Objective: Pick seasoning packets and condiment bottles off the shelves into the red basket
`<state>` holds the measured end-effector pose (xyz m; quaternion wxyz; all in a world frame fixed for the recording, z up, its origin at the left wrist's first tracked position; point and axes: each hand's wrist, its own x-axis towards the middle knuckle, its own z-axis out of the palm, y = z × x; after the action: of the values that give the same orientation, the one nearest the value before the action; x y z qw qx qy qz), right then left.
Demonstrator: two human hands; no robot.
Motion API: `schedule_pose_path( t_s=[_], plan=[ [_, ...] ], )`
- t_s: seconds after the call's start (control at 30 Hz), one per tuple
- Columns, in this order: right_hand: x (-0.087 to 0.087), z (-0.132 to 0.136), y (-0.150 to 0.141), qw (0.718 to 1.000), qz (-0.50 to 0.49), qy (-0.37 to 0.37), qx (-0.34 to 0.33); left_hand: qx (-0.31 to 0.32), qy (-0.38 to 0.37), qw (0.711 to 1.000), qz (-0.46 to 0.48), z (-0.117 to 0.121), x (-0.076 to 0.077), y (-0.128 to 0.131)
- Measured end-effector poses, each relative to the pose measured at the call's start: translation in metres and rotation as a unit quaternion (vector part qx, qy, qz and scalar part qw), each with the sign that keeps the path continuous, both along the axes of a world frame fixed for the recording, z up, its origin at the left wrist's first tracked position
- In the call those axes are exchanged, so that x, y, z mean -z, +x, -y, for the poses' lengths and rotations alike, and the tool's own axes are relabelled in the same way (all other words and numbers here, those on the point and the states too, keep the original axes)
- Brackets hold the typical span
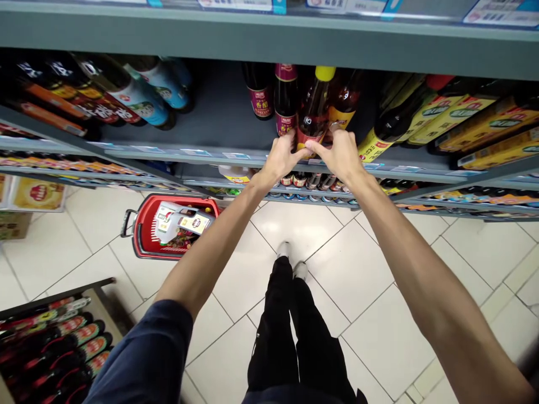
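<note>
A dark glass bottle with a yellow cap and a red-and-yellow label stands at the shelf's front edge. My left hand is closed at its left side, thumb across the label. From the right, my right hand closes on the same bottle, and the two thumbs meet in front. Parts of the fingers are hidden between bottles. Left of it, touching or nearly touching my left fingers, is a purple-capped bottle. Another purple-labelled bottle stands farther left. Behind my right fingers is an amber bottle with a yellow label.
More bottles with blue labels and yellow labels line the shelf. An upper shelf edge overhangs them. On the tiled floor sits a red shopping basket holding packages. A bottle rack stands at lower left.
</note>
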<state>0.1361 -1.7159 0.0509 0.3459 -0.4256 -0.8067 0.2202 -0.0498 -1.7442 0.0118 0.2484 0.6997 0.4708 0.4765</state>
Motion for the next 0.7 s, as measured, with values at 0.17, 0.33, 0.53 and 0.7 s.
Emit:
schedule_pose_path(
  t_s=[0.17, 0.33, 0.53, 0.7],
  plan=[
    [0.005, 0.021, 0.024, 0.999, -0.04, 0.024, 0.025, -0.067, 0.021, 0.997, -0.015, 0.033, -0.011, -0.006],
    [0.022, 0.037, 0.051, 0.998, 0.011, 0.016, 0.059, -0.121, 0.01, 0.983, -0.14, 0.06, -0.003, 0.006],
    [0.032, 0.032, 0.051, 0.998, 0.02, 0.027, 0.049, -0.112, -0.024, 0.95, -0.291, 0.044, -0.001, 0.04],
    [0.026, 0.036, 0.05, 0.998, 0.032, 0.013, 0.052, -0.125, -0.061, 0.906, -0.4, 0.045, -0.015, 0.05]
  ],
)
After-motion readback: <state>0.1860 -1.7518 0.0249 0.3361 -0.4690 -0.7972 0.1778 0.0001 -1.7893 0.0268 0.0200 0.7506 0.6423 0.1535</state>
